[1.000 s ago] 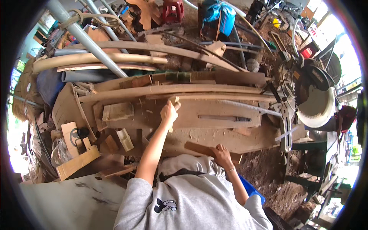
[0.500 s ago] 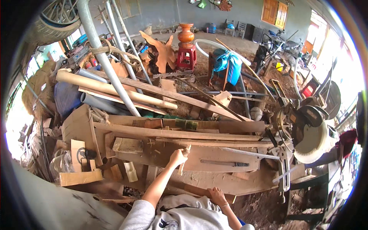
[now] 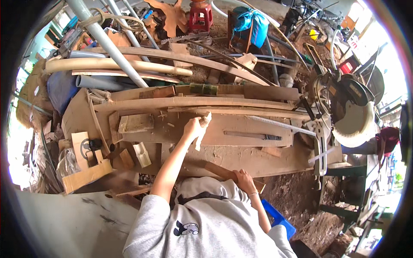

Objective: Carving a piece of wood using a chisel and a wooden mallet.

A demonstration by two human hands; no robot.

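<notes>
My left hand (image 3: 194, 128) is raised over the workbench (image 3: 241, 155), its fingers closed on a pale crumpled strip (image 3: 200, 139). The strip looks like cloth or a wood shaving, and one end dangles below the fingers. Close to the bench's front edge, my right hand (image 3: 245, 181) grips a short brown wooden board (image 3: 220, 171), whose ends show on both sides of the hand. A handsaw (image 3: 253, 135) lies flat on the bench to the right of my left hand. Left of that hand sits a rough wood block (image 3: 136, 123).
A miter saw (image 3: 350, 114) stands at the bench's right end. Long planks (image 3: 193, 103) run across the back of the bench. Slanting metal poles (image 3: 109, 47) rise at the far left. Below right is a blue plastic stool (image 3: 279, 219); cut cardboard (image 3: 88, 174) lies left.
The view has tilted downward, so the bench and both hands appear higher. My left hand has shifted slightly left with the strip; my right hand stays on the board.
</notes>
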